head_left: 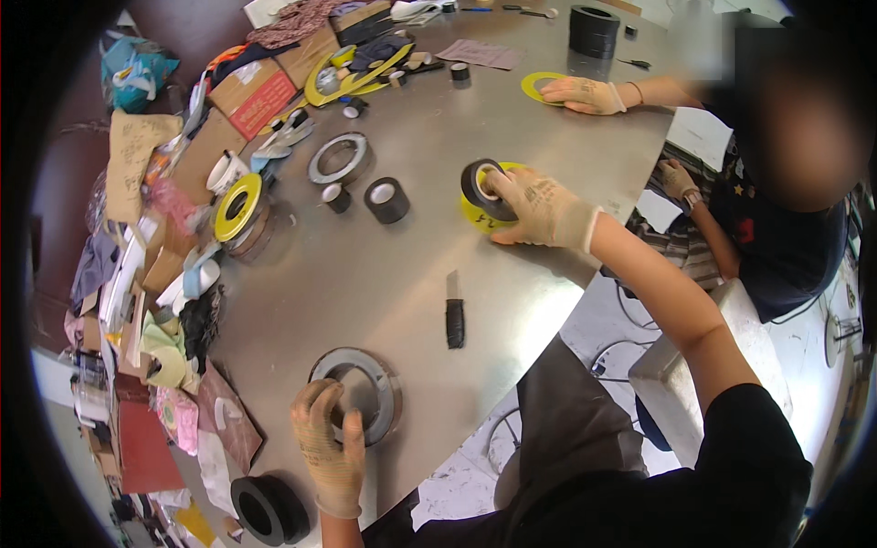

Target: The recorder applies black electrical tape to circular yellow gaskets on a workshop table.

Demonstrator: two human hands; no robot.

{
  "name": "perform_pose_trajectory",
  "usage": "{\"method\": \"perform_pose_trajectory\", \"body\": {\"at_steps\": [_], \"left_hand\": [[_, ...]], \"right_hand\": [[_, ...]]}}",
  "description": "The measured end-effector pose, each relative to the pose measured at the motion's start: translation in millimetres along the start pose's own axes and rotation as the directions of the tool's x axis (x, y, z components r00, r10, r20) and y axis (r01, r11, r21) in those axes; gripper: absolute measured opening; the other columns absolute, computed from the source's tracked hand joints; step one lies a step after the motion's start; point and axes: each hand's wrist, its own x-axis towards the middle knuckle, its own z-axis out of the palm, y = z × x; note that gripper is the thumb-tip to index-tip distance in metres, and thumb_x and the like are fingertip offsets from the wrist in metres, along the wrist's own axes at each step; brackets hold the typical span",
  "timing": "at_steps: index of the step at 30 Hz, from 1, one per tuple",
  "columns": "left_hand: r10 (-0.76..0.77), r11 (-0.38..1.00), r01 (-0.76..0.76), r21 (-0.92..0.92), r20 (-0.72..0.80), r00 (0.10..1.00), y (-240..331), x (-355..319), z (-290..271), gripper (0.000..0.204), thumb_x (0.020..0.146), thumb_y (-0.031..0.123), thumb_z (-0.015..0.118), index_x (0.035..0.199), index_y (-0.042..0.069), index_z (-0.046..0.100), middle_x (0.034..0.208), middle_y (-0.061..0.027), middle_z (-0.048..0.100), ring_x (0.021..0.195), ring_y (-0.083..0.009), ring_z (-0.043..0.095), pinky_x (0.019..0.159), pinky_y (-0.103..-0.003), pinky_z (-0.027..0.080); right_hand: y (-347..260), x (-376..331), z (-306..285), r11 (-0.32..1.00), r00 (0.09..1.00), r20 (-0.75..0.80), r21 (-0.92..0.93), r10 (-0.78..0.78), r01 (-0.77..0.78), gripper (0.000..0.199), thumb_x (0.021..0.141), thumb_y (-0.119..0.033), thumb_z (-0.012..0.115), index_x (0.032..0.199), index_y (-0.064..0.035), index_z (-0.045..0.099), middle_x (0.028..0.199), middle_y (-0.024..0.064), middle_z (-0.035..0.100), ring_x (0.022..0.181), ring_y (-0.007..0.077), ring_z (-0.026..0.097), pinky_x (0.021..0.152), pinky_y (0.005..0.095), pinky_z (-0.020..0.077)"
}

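My gloved right hand (541, 208) grips a black tape roll (480, 190), thumb and fingers closed about its pale core. That roll is tilted over a flat yellow disc (480, 219) with dark marks on it. My gloved left hand (327, 447) overlaps the near-left rim of a grey-edged ring-shaped roll (388, 402). Its fingers are loosely bent and apart from the thumb; whether they touch the rim I cannot tell. Between the hands lies a knife (455, 320) with a black-wrapped handle. A thick black roll (265, 511) stands beside my left forearm.
Farther off are another grey ring (338, 158), a black tape roll (386, 199), a smaller roll (336, 197) and a yellow-faced reel (239, 208). Piled cloth and boxes (260, 100) line the left edge. At right, a person's gloved hand (585, 94) rests on a yellow disc (541, 87).
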Motion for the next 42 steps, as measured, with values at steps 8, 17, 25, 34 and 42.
{"method": "perform_pose_trajectory", "body": {"at_steps": [8, 17, 25, 34, 42], "left_hand": [[0.106, 0.981, -0.102, 0.166, -0.012, 0.994, -3, -10, -17, 0.035, 0.083, 0.011, 0.07, 0.116, 0.007, 0.058, 0.12, -0.0105, 0.057, 0.116, -0.0329, 0.053, 0.1, -0.046, 0.04], [-0.014, 0.983, 0.042, 0.177, -0.157, 0.988, -29, 18, -36, 0.037, 0.087, 0.016, 0.071, 0.12, 0.004, 0.059, 0.12, -0.013, 0.058, 0.112, -0.0339, 0.054, 0.096, -0.046, 0.042], [-0.021, 0.941, 0.085, 0.329, -0.192, 0.981, -125, 208, -64, 0.044, 0.091, 0.031, 0.068, 0.121, 0.0, 0.06, 0.119, -0.0206, 0.061, 0.116, -0.0387, 0.056, 0.102, -0.047, 0.043], [-0.273, 0.659, -0.024, 0.752, 0.268, 0.924, -225, 341, -26, 0.098, 0.067, 0.051, 0.085, 0.145, 0.005, 0.046, 0.144, -0.0163, 0.052, 0.137, -0.0322, 0.045, 0.116, -0.042, 0.035], [-0.348, 0.689, -0.075, 0.721, 0.42, 0.838, -222, 367, -13, 0.097, 0.066, 0.049, 0.086, 0.142, 0.002, 0.05, 0.139, -0.0215, 0.057, 0.138, -0.0347, 0.045, 0.114, -0.04, 0.038]], "right_hand": [[-22, -9, 7, 0.981, 0.998, 0.066, -0.192, 0.006, 0.006, 0.047, 0.081, -0.028, 0.074, 0.118, -0.0075, 0.053, 0.105, 0.0174, 0.066, 0.104, 0.0358, 0.061, 0.091, 0.0442, 0.0481], [-36, -11, 4, 0.96, 0.977, -0.038, 0.2, 0.209, -0.198, 0.082, 0.077, -0.027, 0.072, 0.147, -0.0021, 0.037, 0.122, 0.0255, 0.062, 0.114, 0.0398, 0.061, 0.1, 0.041, 0.047], [-190, -1, 45, 0.674, 0.704, -0.005, 0.288, -0.71, 0.681, 0.049, 0.078, -0.028, 0.072, 0.119, -0.0045, 0.056, 0.107, 0.0173, 0.065, 0.099, 0.0349, 0.065, 0.086, 0.0449, 0.0525], [-160, 100, 63, 0.704, 0.692, -0.175, -0.006, -0.7, 0.71, 0.04, 0.08, -0.024, 0.071, 0.116, -0.0132, 0.058, 0.106, 0.0094, 0.064, 0.107, 0.0305, 0.06, 0.091, 0.0456, 0.0483], [-58, 288, 55, 0.898, 0.92, 0.219, -0.234, -0.324, 0.372, 0.056, 0.086, -0.03, 0.07, 0.135, -0.0132, 0.048, 0.116, 0.0159, 0.068, 0.109, 0.0352, 0.066, 0.093, 0.0455, 0.0497]]}}
